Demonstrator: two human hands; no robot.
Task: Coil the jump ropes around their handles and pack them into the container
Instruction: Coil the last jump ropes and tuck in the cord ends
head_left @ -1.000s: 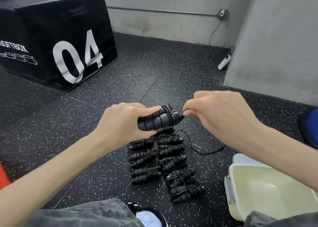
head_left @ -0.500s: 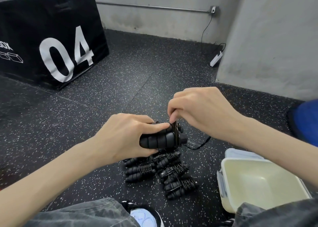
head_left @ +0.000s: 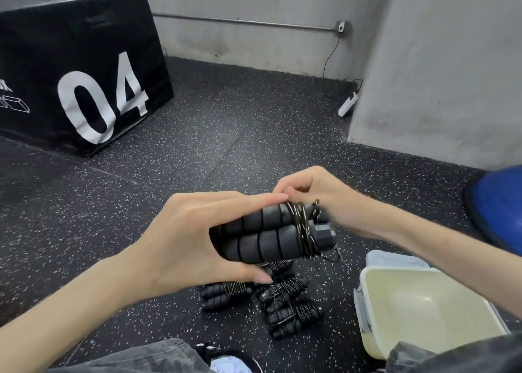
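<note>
My left hand [head_left: 195, 240] grips a pair of black foam jump-rope handles [head_left: 262, 237] held side by side, with thin black cord wound around their right end. My right hand [head_left: 308, 192] sits just behind that end and pinches the cord. A short tail of cord hangs below the handle caps. Several coiled jump ropes [head_left: 282, 305] lie in a cluster on the floor under my hands. A cream plastic container [head_left: 364, 288] stands open at the lower right with nothing visible inside it.
A black box marked 04 [head_left: 84, 70] stands at the back left. A grey wall corner [head_left: 423, 90] rises at the right, with a white power strip [head_left: 348, 105] at its foot. A blue object [head_left: 497, 206] sits at the right edge. My knees fill the bottom edge.
My right hand has moved from the handles' front end round behind them, laying more cord on. The loose cord on the floor has shortened to a short tail. The handles are held higher.
</note>
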